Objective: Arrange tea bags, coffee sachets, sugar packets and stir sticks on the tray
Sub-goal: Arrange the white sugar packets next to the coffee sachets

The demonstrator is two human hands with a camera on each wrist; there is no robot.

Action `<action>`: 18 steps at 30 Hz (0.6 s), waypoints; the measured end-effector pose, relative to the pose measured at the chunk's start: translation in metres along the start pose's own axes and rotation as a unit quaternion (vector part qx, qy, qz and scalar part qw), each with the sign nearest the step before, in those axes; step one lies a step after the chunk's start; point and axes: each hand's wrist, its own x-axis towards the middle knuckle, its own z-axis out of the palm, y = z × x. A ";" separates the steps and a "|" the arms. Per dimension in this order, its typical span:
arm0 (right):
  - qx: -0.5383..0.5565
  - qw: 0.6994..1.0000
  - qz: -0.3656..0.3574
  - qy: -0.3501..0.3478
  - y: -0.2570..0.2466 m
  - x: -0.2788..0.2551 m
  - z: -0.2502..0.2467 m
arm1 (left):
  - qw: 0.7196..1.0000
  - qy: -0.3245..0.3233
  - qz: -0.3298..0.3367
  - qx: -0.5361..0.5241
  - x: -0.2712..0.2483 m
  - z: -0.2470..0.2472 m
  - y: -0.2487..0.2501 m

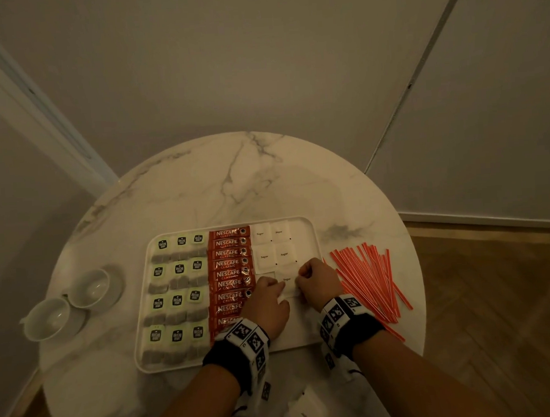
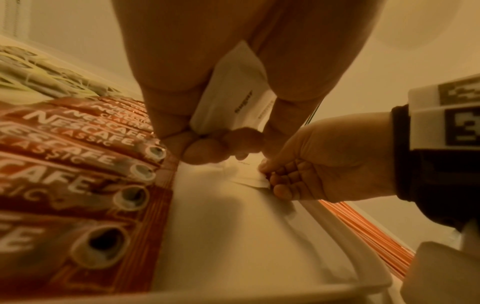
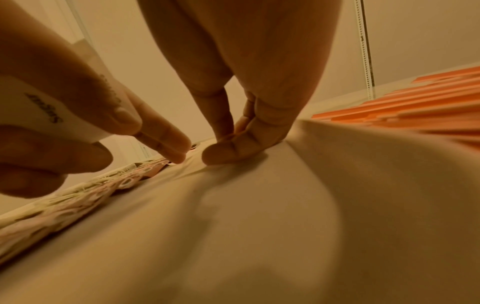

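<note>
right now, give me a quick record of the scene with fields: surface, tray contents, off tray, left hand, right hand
surface: round marble table
tray: white tray, tea bags in the left block, coffee sachets in the middle column, sugar packets on the right
off tray: stir sticks on the table right of the tray; two white cups to its left
left hand: holds spare sugar packets against the palm
right hand: pinches the edge of a sugar packet lying on the tray
left to do: stir sticks not yet on the tray

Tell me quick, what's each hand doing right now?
Left hand: holds spare sugar packets in its curled fingers.
Right hand: pinches the edge of a sugar packet lying on the tray.
</note>
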 end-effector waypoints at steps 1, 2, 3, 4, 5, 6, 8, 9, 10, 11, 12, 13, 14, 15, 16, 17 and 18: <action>0.001 1.000 0.002 -0.001 0.000 0.000 0.000 | 1.000 -0.003 0.000 0.004 0.000 0.000 0.000; 0.004 1.000 0.006 -0.003 0.000 0.001 0.001 | 1.000 -0.006 0.001 0.008 0.000 0.000 0.000; 0.005 1.000 0.008 -0.004 0.001 0.001 0.001 | 1.000 -0.009 0.001 0.011 -0.001 0.000 0.000; 0.003 1.000 0.009 -0.001 0.000 0.000 0.002 | 1.000 -0.012 0.003 0.014 -0.001 0.000 -0.001; 0.002 1.000 0.008 0.003 0.000 0.000 0.002 | 1.000 -0.014 0.003 0.014 -0.001 0.000 -0.001; 0.002 1.000 0.007 0.009 0.000 0.000 0.002 | 1.000 -0.015 0.002 0.015 -0.002 0.000 -0.001; 0.003 1.000 0.006 0.016 0.001 0.000 0.002 | 1.000 -0.014 0.000 0.012 -0.003 0.000 -0.002; 0.005 1.000 0.007 0.018 0.001 -0.001 0.001 | 1.000 -0.013 -0.003 0.008 -0.004 -0.001 0.000; 0.012 1.000 0.010 0.019 0.002 -0.001 0.000 | 1.000 -0.008 -0.005 -0.001 -0.006 -0.002 0.001; 0.025 0.999 0.014 0.020 0.003 -0.001 -0.001 | 1.000 0.000 -0.007 -0.021 -0.008 -0.003 0.003; 0.039 0.999 0.015 0.022 0.003 -0.003 -0.004 | 0.998 0.011 -0.012 -0.055 -0.009 -0.004 0.004; 0.050 0.998 0.011 0.026 0.003 -0.005 -0.007 | 0.994 0.025 -0.024 -0.108 -0.011 -0.007 0.006; 0.064 0.998 0.005 0.027 0.002 -0.008 -0.011 | 0.984 0.042 -0.039 -0.168 -0.014 -0.011 0.009; 0.086 0.996 -0.005 0.022 0.000 -0.011 -0.016 | 0.972 0.054 -0.054 -0.222 -0.016 -0.015 0.012; 0.116 0.993 -0.018 0.008 -0.003 -0.017 -0.021 | 0.961 0.058 -0.068 -0.263 -0.019 -0.020 0.015; 0.153 0.988 -0.030 -0.019 -0.006 -0.023 -0.027 | 0.951 0.052 -0.082 -0.295 -0.021 -0.025 0.017; 0.194 0.978 -0.042 -0.058 -0.012 -0.032 -0.033 | 0.937 0.037 -0.090 -0.334 -0.023 -0.031 0.018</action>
